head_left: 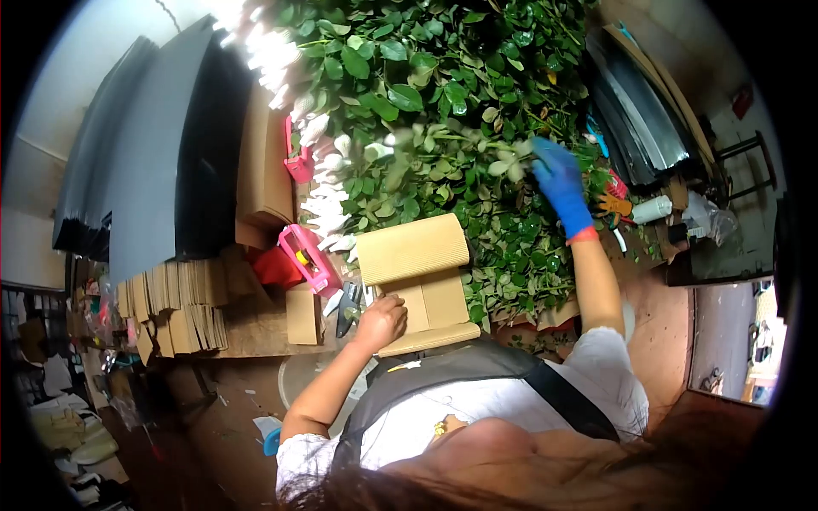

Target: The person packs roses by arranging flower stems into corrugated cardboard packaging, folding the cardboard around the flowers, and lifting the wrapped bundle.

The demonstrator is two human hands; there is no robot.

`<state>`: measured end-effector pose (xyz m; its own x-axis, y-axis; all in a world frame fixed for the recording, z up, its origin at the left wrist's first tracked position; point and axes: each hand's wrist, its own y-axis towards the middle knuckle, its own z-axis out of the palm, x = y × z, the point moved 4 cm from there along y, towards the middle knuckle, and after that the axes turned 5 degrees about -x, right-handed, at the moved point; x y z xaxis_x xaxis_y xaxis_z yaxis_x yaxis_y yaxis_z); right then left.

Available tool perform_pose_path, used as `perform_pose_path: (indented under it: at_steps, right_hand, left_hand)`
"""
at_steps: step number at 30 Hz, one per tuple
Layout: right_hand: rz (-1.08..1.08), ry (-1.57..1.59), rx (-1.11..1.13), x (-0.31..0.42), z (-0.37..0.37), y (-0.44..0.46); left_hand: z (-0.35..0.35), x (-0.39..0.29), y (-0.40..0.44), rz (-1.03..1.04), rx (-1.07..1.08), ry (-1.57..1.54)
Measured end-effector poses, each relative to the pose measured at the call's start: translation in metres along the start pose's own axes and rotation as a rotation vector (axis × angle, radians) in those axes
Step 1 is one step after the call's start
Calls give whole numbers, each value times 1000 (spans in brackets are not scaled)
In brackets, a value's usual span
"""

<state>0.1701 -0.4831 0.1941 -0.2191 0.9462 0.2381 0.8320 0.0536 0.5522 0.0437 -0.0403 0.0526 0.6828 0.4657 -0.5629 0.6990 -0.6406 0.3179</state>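
Note:
My left hand [383, 324] is bare, its fingers curled at the left edge of a corrugated cardboard sheet [443, 298]. The sheet lies in front of my body with its far end rolled over and a folded strip along the near edge. My right hand [560, 179], in a blue glove, is out over the leafy stems, closed around the end of a blurred rose stem [477, 146]. Its fingertips are smeared by motion. A large pile of green rose stems [503, 221] covers the table, with white-wrapped flower heads [328, 200] along its left side.
Pink tape dispensers [313, 260] stand left of the flowers. Stacked cardboard pieces [183, 307] and tall grey sheets [149, 162] are further left. A dark tool [348, 308] lies beside my left hand. At right are an orange glove [613, 205] and a white roll [652, 209].

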Motion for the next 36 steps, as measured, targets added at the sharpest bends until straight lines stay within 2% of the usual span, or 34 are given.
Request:
perform_pose_path:
  at_steps: [2, 5, 9, 10, 11, 12, 14, 15, 16, 18, 19, 21, 23, 24, 26, 27, 29, 32, 36]
  right_hand:
    - [-88, -82, -268, 48, -61, 6]
    - [-81, -72, 12, 42, -57, -22]
    - [-11, 211, 87, 70, -93, -62]
    - [-1, 273, 167, 76, -93, -80]
    - [5, 332, 238, 78, -91, -98]
    - [8, 388, 307, 78, -87, -116]
    - [109, 257, 536, 65, -63, -169]
    - [105, 143, 623, 66, -55, -187]
    - [86, -6, 756, 62, -42, -206]
    - [93, -81, 924, 56, -24, -229]
    - [90, -126, 1009, 61, -23, -227]
    - [68, -208, 1180, 71, -16, -208]
    - [162, -170, 1055, 84, -23, -152]
    - [171, -113, 901, 76, -8, -125]
    - [108, 124, 203, 76, 10, -64]
    - [167, 97, 172, 70, 24, -33]
    - [109, -244, -161, 42, 83, -5]
    - [217, -381, 113, 30, 161, -9]
    - [15, 5, 110, 55, 122, -48]
  left_hand:
    - [4, 4, -2, -1, -4, 1]
    - [2, 3, -7, -1, 44, 1]
    - [-3, 0, -4, -89, 70, -66]
    - [-9, -1, -5, -120, 82, -84]
    - [-11, 0, -3, -241, 150, -217]
    - [-10, 2, -3, -195, 143, -156]
    - [-4, 7, -9, -97, 130, -43]
    - [0, 16, -13, -345, 175, -299]
    - [-4, 11, -10, -319, 173, -252]
    - [-7, 2, -3, -274, 184, -230]
    - [-1, 8, -4, -181, 262, -202]
    - [7, 13, -13, -96, 211, -149]
    - [8, 15, -14, -95, 215, -161]
    - [6, 12, -11, -97, 220, -165]
    - [4, 8, -8, -98, 239, -172]
    - [3, 8, -7, -99, 252, -174]
    - [2, 5, -7, -111, 271, -186]
    - [-1, 5, -8, -156, 295, -218]
    - [6, 11, -16, -158, 279, -212]
